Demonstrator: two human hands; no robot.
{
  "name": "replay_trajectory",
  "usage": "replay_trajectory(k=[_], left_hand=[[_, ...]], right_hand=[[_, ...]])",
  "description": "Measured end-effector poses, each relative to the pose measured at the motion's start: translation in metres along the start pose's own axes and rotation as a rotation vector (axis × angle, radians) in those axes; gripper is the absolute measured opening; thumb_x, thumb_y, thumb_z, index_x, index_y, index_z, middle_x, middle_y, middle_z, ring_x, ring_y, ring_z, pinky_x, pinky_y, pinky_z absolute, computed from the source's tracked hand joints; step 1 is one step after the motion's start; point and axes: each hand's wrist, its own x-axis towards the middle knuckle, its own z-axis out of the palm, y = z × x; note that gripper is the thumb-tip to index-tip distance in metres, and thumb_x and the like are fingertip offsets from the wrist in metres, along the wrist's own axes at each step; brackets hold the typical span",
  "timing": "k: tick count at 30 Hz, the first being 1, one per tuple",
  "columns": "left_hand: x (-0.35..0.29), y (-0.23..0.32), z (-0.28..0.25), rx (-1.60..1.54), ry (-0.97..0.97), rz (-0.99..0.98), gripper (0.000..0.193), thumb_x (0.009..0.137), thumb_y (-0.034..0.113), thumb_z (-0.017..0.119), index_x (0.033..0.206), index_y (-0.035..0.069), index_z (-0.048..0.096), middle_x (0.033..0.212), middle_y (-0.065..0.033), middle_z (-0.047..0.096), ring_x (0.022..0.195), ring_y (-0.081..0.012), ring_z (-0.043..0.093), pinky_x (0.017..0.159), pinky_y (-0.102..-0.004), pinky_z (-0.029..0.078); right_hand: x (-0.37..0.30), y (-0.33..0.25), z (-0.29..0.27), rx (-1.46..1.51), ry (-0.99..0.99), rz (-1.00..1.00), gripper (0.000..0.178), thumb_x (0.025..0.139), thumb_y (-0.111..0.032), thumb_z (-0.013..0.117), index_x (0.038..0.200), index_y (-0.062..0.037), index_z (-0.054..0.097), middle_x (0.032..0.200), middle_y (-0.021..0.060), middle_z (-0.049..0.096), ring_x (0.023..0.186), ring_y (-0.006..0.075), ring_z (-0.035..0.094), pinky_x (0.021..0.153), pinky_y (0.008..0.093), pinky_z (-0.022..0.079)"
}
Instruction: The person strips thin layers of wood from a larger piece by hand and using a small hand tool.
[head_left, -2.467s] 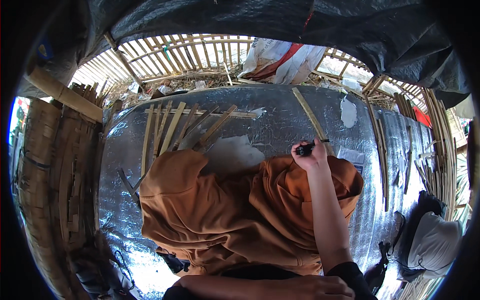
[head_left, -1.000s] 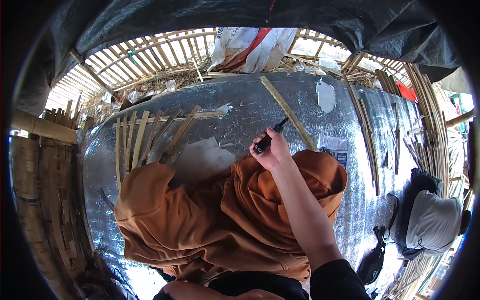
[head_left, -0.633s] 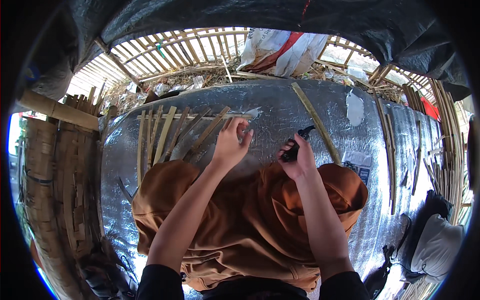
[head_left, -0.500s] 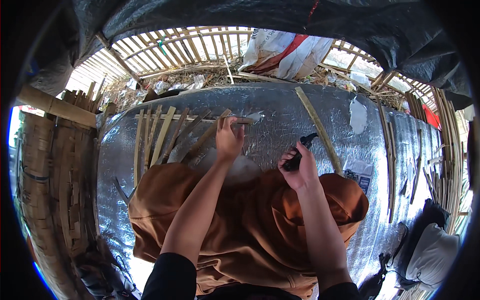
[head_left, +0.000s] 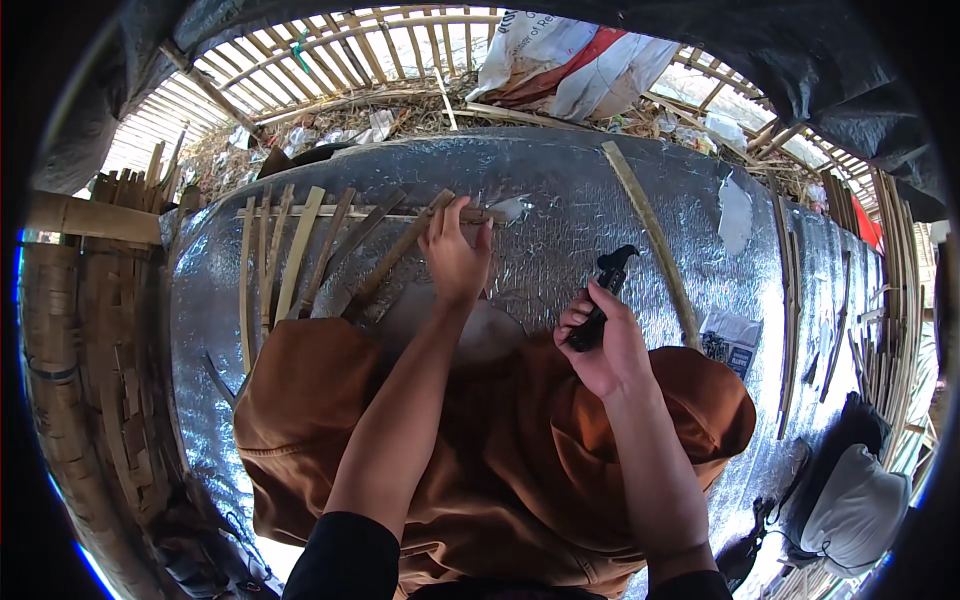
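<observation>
My left hand (head_left: 458,258) reaches forward, its fingers curled over a crosswise bamboo strip (head_left: 385,213) near its right end. There a slanting bamboo strip (head_left: 400,247) meets it. Several other bamboo strips (head_left: 300,245) lie side by side to the left, their upper ends at the crosswise one. Wrapped in my right hand (head_left: 603,345) is a black hand tool (head_left: 612,268) with a curved, beak-like head, which points up and away from me; its exact kind is unclear. The tool stays apart from the strips.
A silvery foil mat (head_left: 545,190) covers the work surface. A long bamboo strip (head_left: 650,235) lies right of the tool, beside a printed packet (head_left: 730,340). Brown cloth (head_left: 480,450) covers my lap. Bamboo bundles (head_left: 85,370) stand left; a pale bag (head_left: 855,510) sits lower right.
The whole view has shifted slightly, the far scene sitting higher. The tool's head now shows farther out beyond my right fingers. My left hand remains at the strips' meeting point.
</observation>
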Motion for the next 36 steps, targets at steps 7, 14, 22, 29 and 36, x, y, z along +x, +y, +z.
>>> replay_trajectory(k=[7,14,22,29,36], left_hand=[[0.0,-0.011,0.006,-0.001,0.019,-0.045,0.027,0.081,0.019,0.08,0.106,0.015,0.071,0.109,-0.0055,0.07,0.11,-0.0312,0.062,0.099,-0.0466,0.041],[0.001,-0.008,0.008,-0.026,0.041,-0.053,0.02,0.082,0.018,0.078,0.1,0.015,0.071,0.104,-0.0008,0.07,0.107,-0.0278,0.062,0.096,-0.0472,0.041],[0.001,-0.002,0.009,-0.04,0.078,-0.055,0.013,0.083,0.015,0.077,0.095,0.015,0.071,0.103,0.0013,0.07,0.106,-0.0241,0.062,0.094,-0.0435,0.042],[0.0,-0.008,0.011,-0.031,0.123,-0.051,0.011,0.083,0.015,0.078,0.091,0.015,0.071,0.102,0.004,0.071,0.105,-0.0231,0.063,0.091,-0.0424,0.043],[0.001,-0.008,0.011,-0.067,0.123,-0.071,0.007,0.082,0.01,0.076,0.088,0.012,0.075,0.103,0.0021,0.073,0.105,-0.0215,0.064,0.09,-0.042,0.043]], right_hand=[[0.0,0.003,-0.002,-0.009,-0.023,0.005,0.014,0.1,-0.024,0.063,0.095,-0.0167,0.054,0.08,-0.005,0.048,0.072,0.0093,0.05,0.069,0.0309,0.043],[-0.003,0.009,0.0,-0.07,0.011,0.028,0.015,0.099,-0.024,0.066,0.094,-0.0161,0.054,0.079,-0.0051,0.048,0.07,0.0092,0.05,0.068,0.0304,0.043],[-0.003,0.013,0.003,-0.147,0.017,0.0,0.016,0.099,-0.026,0.066,0.097,-0.0155,0.054,0.077,-0.0054,0.047,0.07,0.0081,0.049,0.065,0.0293,0.041],[-0.007,0.004,0.069,-0.714,0.083,-0.156,0.021,0.103,-0.032,0.061,0.107,-0.0122,0.055,0.072,-0.0038,0.049,0.053,0.0045,0.04,0.049,0.025,0.034],[0.044,0.019,0.074,-1.641,-0.006,-0.816,0.028,0.101,-0.022,0.06,0.119,-0.0031,0.051,0.078,0.0218,0.068,0.06,0.0362,0.068,0.054,0.0472,0.052]])
